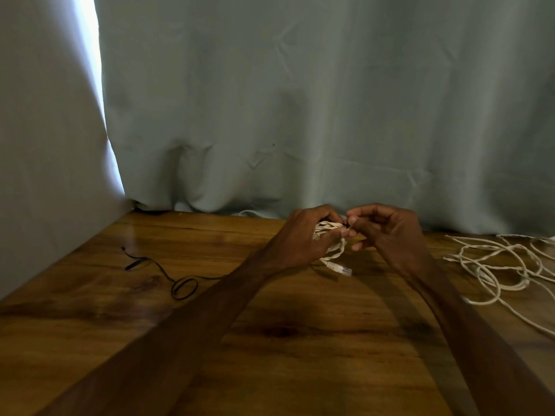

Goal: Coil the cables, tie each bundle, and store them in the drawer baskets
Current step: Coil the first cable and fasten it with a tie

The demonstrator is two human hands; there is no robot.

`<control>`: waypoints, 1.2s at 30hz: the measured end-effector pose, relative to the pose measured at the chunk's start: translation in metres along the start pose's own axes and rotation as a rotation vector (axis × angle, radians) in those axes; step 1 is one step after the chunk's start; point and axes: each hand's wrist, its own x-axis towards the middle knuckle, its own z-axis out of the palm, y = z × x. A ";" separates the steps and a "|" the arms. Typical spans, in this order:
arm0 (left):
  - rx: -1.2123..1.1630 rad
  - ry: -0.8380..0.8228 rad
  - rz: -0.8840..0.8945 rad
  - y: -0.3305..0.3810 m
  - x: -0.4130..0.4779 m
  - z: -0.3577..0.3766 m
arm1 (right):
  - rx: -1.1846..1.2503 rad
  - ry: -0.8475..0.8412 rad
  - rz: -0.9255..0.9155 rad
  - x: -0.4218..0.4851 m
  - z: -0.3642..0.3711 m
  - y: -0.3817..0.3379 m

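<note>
Our left hand (303, 235) grips the coiled white cable (329, 226), fingers curled round the small bundle so that only a few twisted strands show past the knuckles. Our right hand (390, 229) meets it from the other side: its thumb and forefinger (353, 220) are pressed together in a pinch at the bundle's upper edge, with the other fingers loosely curled below. A small dark bit shows right at the pinch, but we cannot tell what it is. The two hands touch at the fingertips.

One end of the coiled cable hangs out beneath the left hand, and its clear plug (343, 270) reaches down to the wooden table (270, 340). We hold the bundle just above the tabletop, near its far edge.

To the right, well apart from the hands, a loose white cable (492, 265) lies on the wood in tangled, open loops. To the left, a thin black cord (159, 270) lies on the table with one small loop in it. A grey-green curtain (300, 100) hangs behind the table, and a bright gap (87, 40) shows at its left.
</note>
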 end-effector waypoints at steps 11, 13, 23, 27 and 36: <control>-0.010 -0.014 -0.029 -0.001 0.000 0.000 | -0.010 0.003 -0.013 0.001 -0.001 0.002; -0.006 -0.014 -0.021 -0.002 0.000 -0.001 | -0.003 0.001 -0.010 0.001 -0.001 0.002; -0.001 -0.018 -0.041 -0.002 0.000 0.001 | 0.003 -0.006 -0.011 -0.001 -0.002 -0.003; -0.004 -0.019 -0.046 -0.002 -0.001 0.001 | 0.016 -0.011 0.015 -0.002 -0.001 -0.005; 0.019 -0.033 -0.032 -0.003 -0.002 -0.001 | 0.163 -0.017 0.153 -0.008 -0.003 -0.013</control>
